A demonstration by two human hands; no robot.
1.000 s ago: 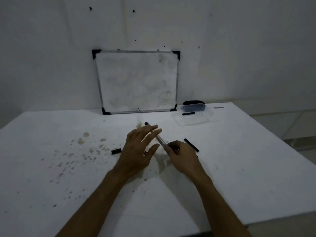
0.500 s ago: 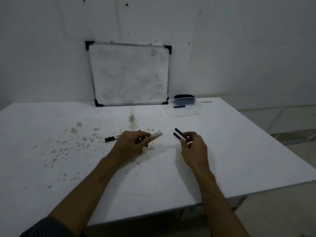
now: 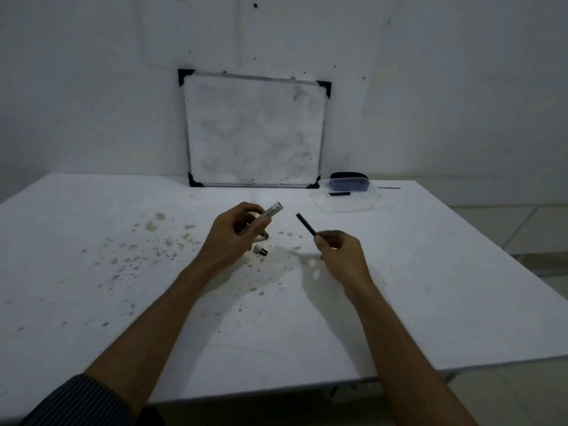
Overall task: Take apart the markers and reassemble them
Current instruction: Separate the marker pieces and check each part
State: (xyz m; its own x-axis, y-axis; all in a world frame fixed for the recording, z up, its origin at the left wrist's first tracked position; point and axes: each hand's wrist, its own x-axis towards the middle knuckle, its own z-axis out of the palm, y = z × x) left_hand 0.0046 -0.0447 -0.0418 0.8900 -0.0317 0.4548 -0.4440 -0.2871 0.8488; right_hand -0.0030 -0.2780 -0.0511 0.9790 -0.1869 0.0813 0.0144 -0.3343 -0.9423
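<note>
My left hand [image 3: 235, 238] grips a white marker barrel [image 3: 270, 211], whose open end points up and to the right. A thin black ink stick [image 3: 305, 224] is pinched in my right hand [image 3: 339, 256], slanting up to the left, a short gap from the barrel's end. Both hands hover above the white table [image 3: 430, 272]. A small white and black marker end piece [image 3: 260, 250] lies on the table just below my left hand. Another small dark part [image 3: 264, 235] shows at my left fingers, mostly hidden.
A small whiteboard [image 3: 255, 130] leans on the wall at the table's back. To its right are a clear plastic box [image 3: 349, 182] with a dark eraser and a clear lid [image 3: 344, 202] holding a black marker part [image 3: 338, 194]. Stains spot the table's left middle.
Both hands have lifted off the table. My right hand has picked up the black ink stick, and my left hand has raised and tilted the barrel toward it.
</note>
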